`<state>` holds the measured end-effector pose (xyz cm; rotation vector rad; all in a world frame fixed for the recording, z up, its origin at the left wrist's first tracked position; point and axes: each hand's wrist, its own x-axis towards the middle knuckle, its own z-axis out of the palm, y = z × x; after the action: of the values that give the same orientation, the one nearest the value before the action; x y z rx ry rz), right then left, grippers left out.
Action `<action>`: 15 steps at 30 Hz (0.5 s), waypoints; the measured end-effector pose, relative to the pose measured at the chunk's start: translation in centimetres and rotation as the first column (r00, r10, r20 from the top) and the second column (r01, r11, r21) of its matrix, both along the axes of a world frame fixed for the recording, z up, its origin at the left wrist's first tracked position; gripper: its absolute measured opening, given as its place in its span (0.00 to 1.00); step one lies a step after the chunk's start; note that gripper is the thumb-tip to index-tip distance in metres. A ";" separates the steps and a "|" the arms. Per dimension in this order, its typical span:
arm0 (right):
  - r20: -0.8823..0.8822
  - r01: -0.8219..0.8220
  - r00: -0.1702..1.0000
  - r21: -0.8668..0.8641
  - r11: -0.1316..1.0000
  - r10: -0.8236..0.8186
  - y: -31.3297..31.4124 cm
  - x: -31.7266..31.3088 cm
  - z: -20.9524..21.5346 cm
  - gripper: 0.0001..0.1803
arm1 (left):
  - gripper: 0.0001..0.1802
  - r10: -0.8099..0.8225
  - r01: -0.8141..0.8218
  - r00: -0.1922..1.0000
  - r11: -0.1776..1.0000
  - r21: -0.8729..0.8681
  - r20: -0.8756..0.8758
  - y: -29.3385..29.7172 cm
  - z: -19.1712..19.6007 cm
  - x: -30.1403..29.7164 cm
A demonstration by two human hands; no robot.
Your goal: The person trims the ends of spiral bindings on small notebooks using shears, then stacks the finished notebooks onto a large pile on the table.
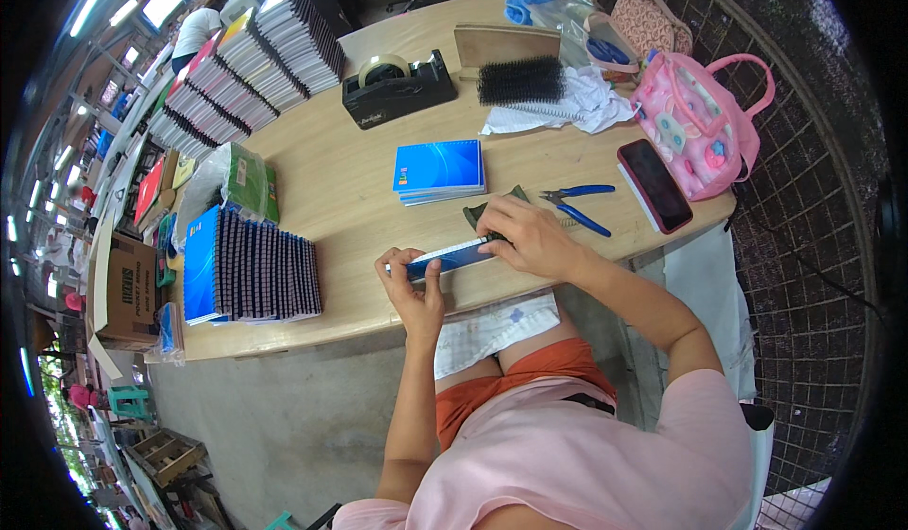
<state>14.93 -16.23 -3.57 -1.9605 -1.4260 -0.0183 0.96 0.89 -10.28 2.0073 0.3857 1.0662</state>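
Wearing a pink shirt point(586, 464) and orange shorts point(558, 364) at a pale table point(340, 185). Pinching one end of a blue notebook point(456, 258) between thumb and fingers of the left hand point(414, 291); clasping its other end with bent fingers of the right hand point(528, 237). Holding it aslant over the near edge, close to blue-handled pliers point(591, 223), below a small stack of notebooks point(438, 169).

Hands point(413, 289): two
Held notebook point(456, 259): one
Low blue notebook pile point(438, 167): one
Pliers point(588, 190): one pair
Tape dispenser point(405, 97): one
Phone point(655, 185): one
Glossy pink bag point(724, 150), right: one
Woven bag point(651, 25), far right: one
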 end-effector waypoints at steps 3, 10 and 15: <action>-0.003 0.004 1.000 0.049 0.999 -0.004 0.3 -0.3 -0.6 0.12 | 0.13 -0.026 0.025 0.999 0.999 0.031 0.019 0.0 -0.1 0.1; 0.221 0.041 0.975 -0.087 0.995 -0.021 0.3 -1.3 -0.5 0.17 | 0.13 -0.034 0.034 0.999 0.999 0.033 -0.009 0.1 -0.3 -0.4; 0.105 0.284 0.957 -0.145 0.948 -0.270 0.9 0.5 1.4 0.22 | 0.14 -0.063 0.064 0.998 0.995 0.075 -0.022 0.4 -0.2 -0.9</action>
<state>15.47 -15.32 -2.19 -2.3048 -1.2235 -0.1199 0.10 1.29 -10.45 2.0845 0.2935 1.0365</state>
